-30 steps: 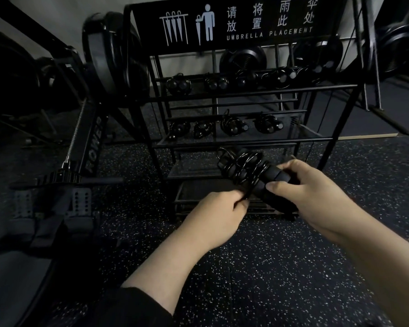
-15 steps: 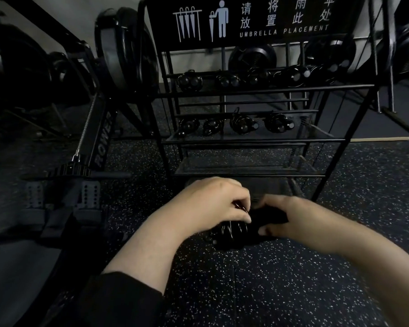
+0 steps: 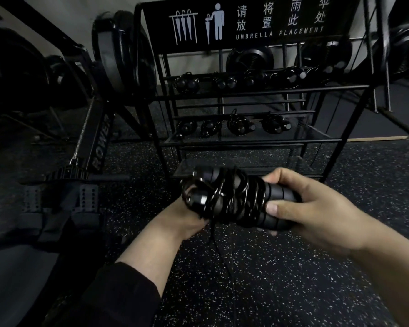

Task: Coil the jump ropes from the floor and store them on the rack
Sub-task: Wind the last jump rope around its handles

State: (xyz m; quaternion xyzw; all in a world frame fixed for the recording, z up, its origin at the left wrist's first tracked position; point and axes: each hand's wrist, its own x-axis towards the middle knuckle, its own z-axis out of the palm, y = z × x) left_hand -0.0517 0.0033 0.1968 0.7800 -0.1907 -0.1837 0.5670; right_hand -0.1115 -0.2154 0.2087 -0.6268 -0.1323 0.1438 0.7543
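Observation:
A black jump rope (image 3: 232, 199), its cord wound in loops round its two handles, is held between both hands just in front of the rack's lowest shelf. My right hand (image 3: 312, 213) grips the handle ends from the right, thumb on top. My left hand (image 3: 184, 220) holds the wound end from below, its fingers mostly hidden behind the bundle. A loose stretch of cord (image 3: 219, 246) hangs down from the bundle toward the floor. The black metal rack (image 3: 257, 90) carries several coiled ropes on its top shelf and several more on the middle shelf (image 3: 246, 140).
A sign reading "UMBRELLA PLACEMENT" (image 3: 279, 34) tops the rack. A rowing machine (image 3: 97, 142) with footrests stands at the left, a large black flywheel (image 3: 125, 57) behind it. The floor (image 3: 281, 279) is dark speckled rubber. More black equipment stands at the far right.
The bundle dropped low toward the floor with my left hand over it, then rose again in front of the bottom shelf. My left hand is now under it, and a loose cord hangs down.

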